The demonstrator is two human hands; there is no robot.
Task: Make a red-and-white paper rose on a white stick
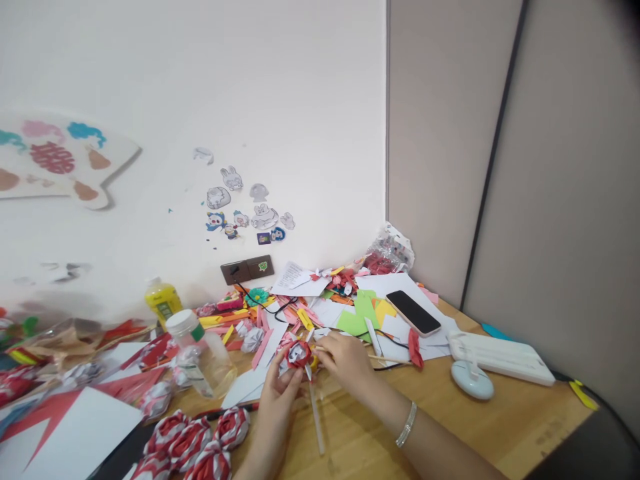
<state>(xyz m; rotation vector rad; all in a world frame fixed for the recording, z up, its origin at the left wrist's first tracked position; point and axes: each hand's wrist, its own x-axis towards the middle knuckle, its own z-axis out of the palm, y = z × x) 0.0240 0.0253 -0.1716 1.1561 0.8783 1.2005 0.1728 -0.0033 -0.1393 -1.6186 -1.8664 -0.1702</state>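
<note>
A small red and white paper flower (299, 355) is held above the wooden table, near its middle. My left hand (281, 387) is closed round the flower's left and lower side, fingers pressed on it. My right hand (345, 360) is at the flower's right, thumb and fingers pinched together; what lies between them is too small to make out. Below the flower a thin translucent stick (317, 420) points down toward the table's front. Several red and white twisted paper balls (187, 440) lie left of my left hand.
Behind the hands lie coloured paper scraps (365, 313) and a black phone (413, 312). A clear jar (185, 328) and a yellow bottle (163, 301) stand at the left. On the right are a white power strip (503, 359) and a pale oval device (473, 380).
</note>
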